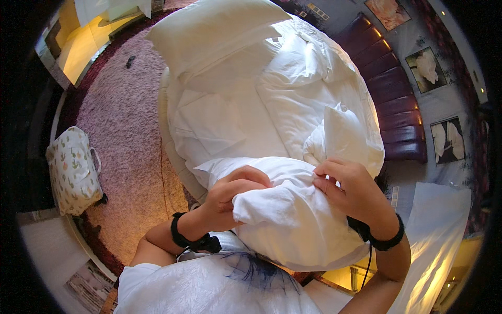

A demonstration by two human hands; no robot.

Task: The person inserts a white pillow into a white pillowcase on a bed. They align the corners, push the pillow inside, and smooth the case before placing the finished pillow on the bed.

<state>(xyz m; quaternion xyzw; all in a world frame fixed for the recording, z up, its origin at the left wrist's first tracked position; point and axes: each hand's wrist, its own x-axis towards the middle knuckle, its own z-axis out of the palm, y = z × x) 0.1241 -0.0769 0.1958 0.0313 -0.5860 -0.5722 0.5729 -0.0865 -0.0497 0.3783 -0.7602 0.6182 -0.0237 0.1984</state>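
A white pillow in its pillowcase [290,239] is held up in front of my body, above the near edge of the bed. My left hand [233,196] grips a bunched fold of the white fabric at the pillow's left side. On the right side, my right hand [345,188] pinches the cloth between thumb and fingertips. Both wrists wear a black band with a small dark device. The pillow's underside is hidden from me. Beyond my hands lies the bed [251,114], covered with a white sheet.
A large pillow [219,35] rests at the bed's far end. A rumpled white duvet [306,78] and a smaller pillow [343,133] lie to the right, near a maroon padded headboard [392,86]. A cactus-print storage bag [74,170] stands on the shaggy rug [121,117] at left.
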